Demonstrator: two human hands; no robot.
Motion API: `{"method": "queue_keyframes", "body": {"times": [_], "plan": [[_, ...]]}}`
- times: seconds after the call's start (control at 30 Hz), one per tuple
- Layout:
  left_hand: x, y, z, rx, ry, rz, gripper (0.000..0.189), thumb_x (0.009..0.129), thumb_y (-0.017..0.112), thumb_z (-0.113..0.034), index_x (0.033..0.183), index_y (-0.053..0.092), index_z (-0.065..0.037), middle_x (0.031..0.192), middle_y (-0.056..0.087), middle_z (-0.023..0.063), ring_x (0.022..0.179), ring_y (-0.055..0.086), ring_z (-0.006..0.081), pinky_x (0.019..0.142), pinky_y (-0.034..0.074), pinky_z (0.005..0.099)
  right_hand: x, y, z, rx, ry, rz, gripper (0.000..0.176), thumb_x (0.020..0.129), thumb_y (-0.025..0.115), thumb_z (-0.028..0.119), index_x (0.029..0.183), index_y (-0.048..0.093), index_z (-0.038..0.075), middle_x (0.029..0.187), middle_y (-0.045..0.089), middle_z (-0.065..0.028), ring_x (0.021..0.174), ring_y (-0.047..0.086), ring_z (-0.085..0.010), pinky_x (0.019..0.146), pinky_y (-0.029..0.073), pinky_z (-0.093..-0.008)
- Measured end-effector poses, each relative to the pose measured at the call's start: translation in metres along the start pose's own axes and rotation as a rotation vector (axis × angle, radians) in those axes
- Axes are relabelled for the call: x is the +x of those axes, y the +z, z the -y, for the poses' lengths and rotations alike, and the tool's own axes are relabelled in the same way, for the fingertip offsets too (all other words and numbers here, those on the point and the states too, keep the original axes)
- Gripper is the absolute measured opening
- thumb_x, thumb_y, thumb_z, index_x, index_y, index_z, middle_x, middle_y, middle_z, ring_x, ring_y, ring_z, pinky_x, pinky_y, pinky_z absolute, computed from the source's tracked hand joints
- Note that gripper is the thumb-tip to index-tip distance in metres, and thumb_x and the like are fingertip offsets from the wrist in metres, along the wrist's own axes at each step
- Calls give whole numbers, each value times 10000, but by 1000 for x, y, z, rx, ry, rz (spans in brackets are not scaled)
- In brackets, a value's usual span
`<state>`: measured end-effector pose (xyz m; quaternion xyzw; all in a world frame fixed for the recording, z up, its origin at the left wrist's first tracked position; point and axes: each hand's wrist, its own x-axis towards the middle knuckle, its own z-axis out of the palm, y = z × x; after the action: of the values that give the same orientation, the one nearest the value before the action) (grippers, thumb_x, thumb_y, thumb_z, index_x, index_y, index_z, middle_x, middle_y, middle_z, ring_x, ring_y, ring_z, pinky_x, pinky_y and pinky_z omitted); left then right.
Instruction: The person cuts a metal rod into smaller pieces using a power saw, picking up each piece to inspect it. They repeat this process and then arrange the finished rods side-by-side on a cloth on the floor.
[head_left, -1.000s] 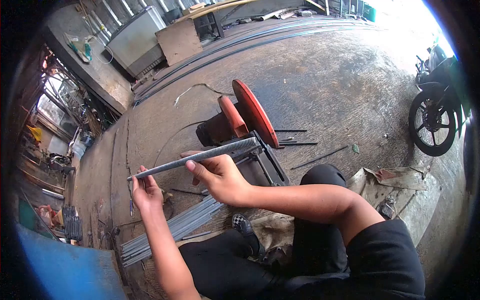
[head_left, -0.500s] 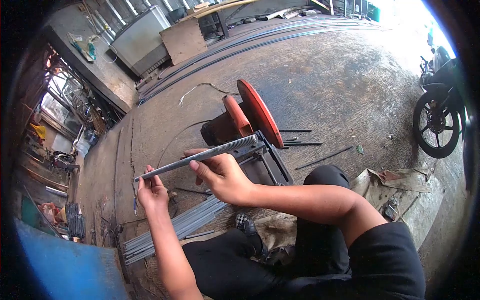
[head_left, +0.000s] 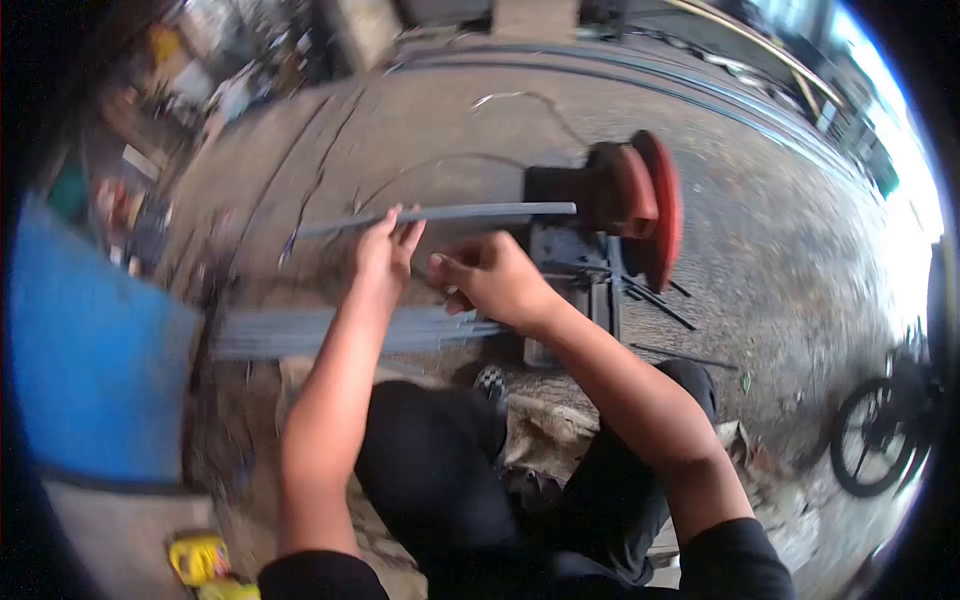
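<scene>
My left hand (head_left: 385, 250) is closed around a long grey threaded rod (head_left: 500, 211), which lies nearly level across the view. The thread showed at its end earlier but is blurred now. Below the rod and apart from it is my right hand (head_left: 500, 282), its fingers curled in a pinch. Whatever it may hold is too small and smeared to make out. Beyond my right hand stands a cut-off saw with a red guard (head_left: 657, 210) and a dark base (head_left: 572, 248). A bundle of grey rods (head_left: 290, 333) lies on the floor below my left hand.
Short dark rods (head_left: 662, 305) lie beside the saw. A blue panel (head_left: 105, 350) stands at the left, with a yellow object (head_left: 200, 558) below it. Long bars (head_left: 640, 75) stretch across the far floor. A motorcycle wheel (head_left: 872, 437) is at the right.
My right hand has let go of the threaded rod and dropped below it. My left hand keeps its hold, and the rod now lies flatter. The view has turned left.
</scene>
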<state>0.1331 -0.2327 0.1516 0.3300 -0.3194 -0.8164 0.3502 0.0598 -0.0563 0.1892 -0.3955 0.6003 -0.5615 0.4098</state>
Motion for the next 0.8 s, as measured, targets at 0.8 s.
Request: {"method": "queue_keyframes", "body": {"times": [0.8], "plan": [[8, -463, 126, 1091, 355, -535, 438, 751, 487, 43, 1173, 588, -21, 1028, 572, 233, 936, 581, 398, 840, 482, 403, 119, 271, -379, -887, -69, 637, 248, 804, 666, 118, 1049, 684, 82, 897, 657, -187, 842, 637, -366, 738, 503, -434]]}}
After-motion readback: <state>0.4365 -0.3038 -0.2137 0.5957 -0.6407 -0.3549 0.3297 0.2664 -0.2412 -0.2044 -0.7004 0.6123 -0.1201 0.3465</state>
